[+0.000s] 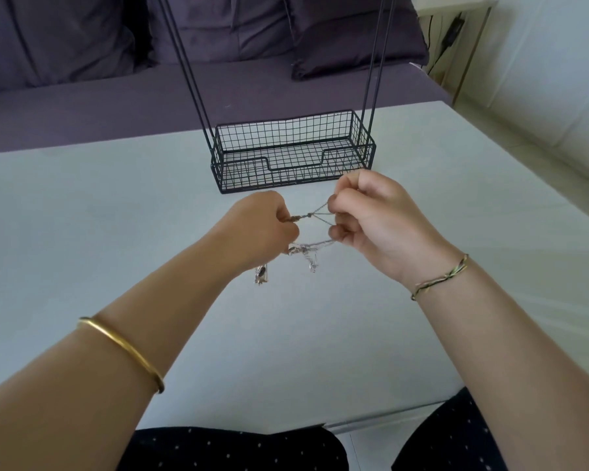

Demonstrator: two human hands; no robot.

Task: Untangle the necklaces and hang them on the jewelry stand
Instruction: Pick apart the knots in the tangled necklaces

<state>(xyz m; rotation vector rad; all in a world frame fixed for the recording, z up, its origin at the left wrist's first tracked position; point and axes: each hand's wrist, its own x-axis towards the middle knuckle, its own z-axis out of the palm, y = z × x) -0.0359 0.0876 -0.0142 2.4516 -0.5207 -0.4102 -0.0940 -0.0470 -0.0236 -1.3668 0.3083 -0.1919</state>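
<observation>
A tangle of thin silver necklaces [306,249] hangs in the air between my two hands, above the white table [99,232]. My left hand [262,226] pinches a knotted bunch of chain, with pendants dangling below it. My right hand [374,215] pinches two taut strands that fan out from the knot, and a lower strand runs to its curled fingers. The black wire jewelry stand [293,154] sits just behind my hands, its basket base on the table and its thin uprights rising out of the top of the view.
A purple sofa with cushions [354,35] lies behind the table. A white side table with cables [456,25] stands at the back right. My lap in dark dotted fabric [235,450] is at the table's near edge.
</observation>
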